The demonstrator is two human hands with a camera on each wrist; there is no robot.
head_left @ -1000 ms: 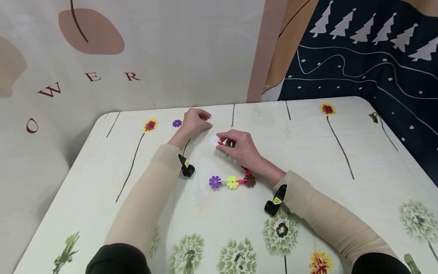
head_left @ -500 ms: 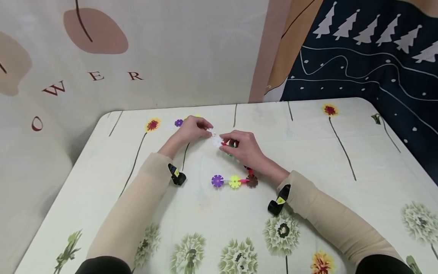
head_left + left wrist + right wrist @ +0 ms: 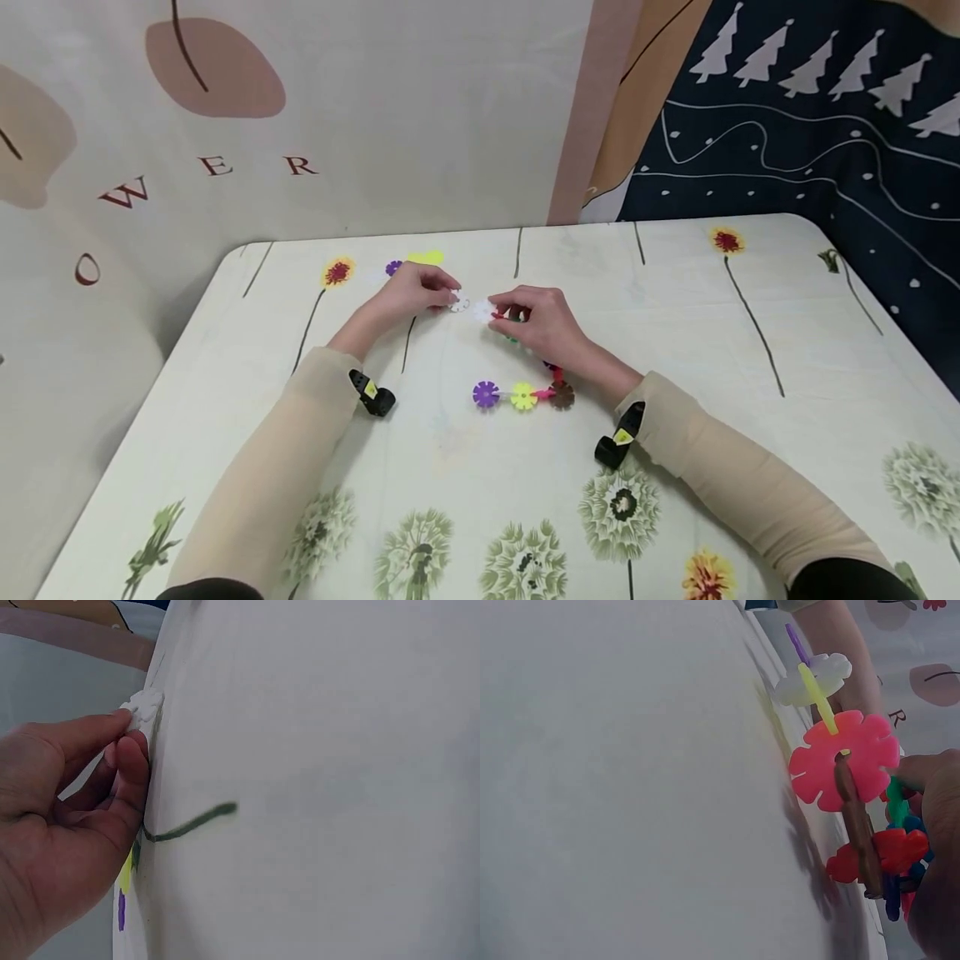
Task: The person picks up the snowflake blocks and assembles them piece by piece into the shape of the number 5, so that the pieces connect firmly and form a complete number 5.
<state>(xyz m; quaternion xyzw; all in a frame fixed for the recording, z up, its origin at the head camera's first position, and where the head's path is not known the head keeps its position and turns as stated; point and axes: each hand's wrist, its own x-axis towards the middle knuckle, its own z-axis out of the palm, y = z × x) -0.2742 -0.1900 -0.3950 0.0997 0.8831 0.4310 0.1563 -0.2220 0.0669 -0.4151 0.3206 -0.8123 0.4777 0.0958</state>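
My left hand (image 3: 416,292) pinches a white notched flower-shaped disc (image 3: 460,301) between thumb and fingertips; the left wrist view shows the same white disc (image 3: 142,706) at the fingertips. Just to its right, my right hand (image 3: 546,323) pinches the end of a linked chain of such discs, near another white disc (image 3: 484,311). The two white discs face each other across a small gap. From under the right hand the chain curves to a brown disc (image 3: 562,395), a yellow disc (image 3: 523,396) and a purple disc (image 3: 486,394). Up close it includes a pink disc (image 3: 846,761).
Behind the left hand, near the table's back edge, lie a loose purple disc (image 3: 393,267) and yellow pieces (image 3: 426,257). A flower-printed cloth covers the table (image 3: 675,333). A pale printed curtain (image 3: 420,125) hangs behind it, with a dark one at right.
My left hand has come forward from near the loose pieces with the white disc, which now shows clearly. The yellow pieces behind it are uncovered. My right hand stays almost in place.
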